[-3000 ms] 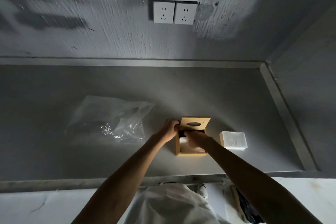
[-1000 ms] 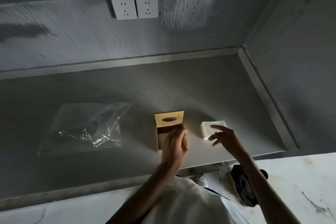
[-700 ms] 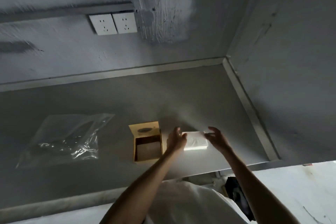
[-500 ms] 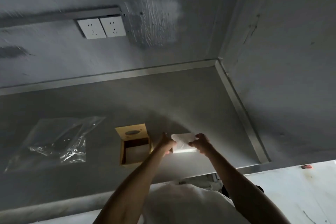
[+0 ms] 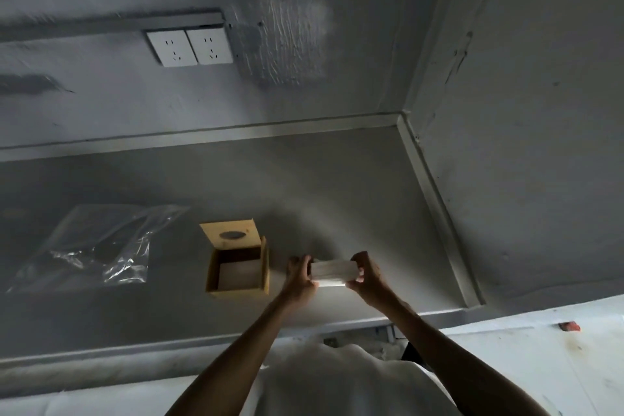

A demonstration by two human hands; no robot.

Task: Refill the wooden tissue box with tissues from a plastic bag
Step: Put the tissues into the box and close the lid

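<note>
The wooden tissue box stands open on the grey counter, its lid with an oval slot tilted back behind it. A pale layer lies at the bottom inside. Just right of the box, a white stack of tissues is held a little above the counter. My left hand grips its left end and my right hand grips its right end. The clear plastic bag lies flat and crumpled on the counter to the far left.
The grey counter ends at a raised rim along the back and the right side, with walls behind both. Two white wall sockets sit above the back wall's ledge. A pale floor shows below the counter's front edge.
Both hands left the box and went right to the tissue stack. They closed on its two ends and lifted it off the counter. The view swung to the right.
</note>
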